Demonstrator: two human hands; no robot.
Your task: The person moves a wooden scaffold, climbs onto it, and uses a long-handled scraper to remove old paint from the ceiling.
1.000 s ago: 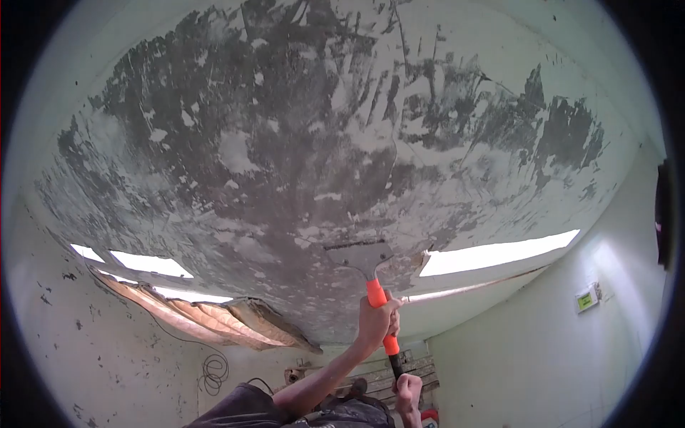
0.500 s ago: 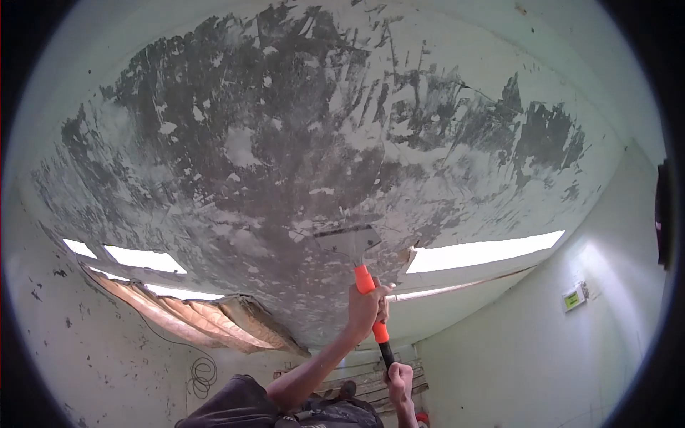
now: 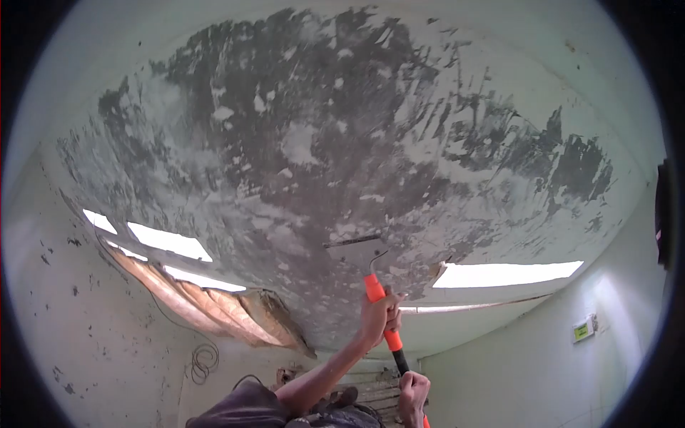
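A long-handled scraper with an orange and black handle is raised toward the ceiling. Its wide, flat blade lies against or very near the patchy grey and white ceiling surface. My left hand is wrapped round the orange upper part of the handle. Lower down, my right hand grips the handle below its black section. A bit of orange shows beneath that hand.
Bright window openings stand at right and left. A crumpled tan curtain hangs at left, near a coiled cable. On the right wall is a small green-faced box. Stacked boards lie low behind the arms.
The view has shifted, so the ceiling and windows appear farther right and lower. Both hands and the scraper also appear slightly lower and to the right, with the grip kept.
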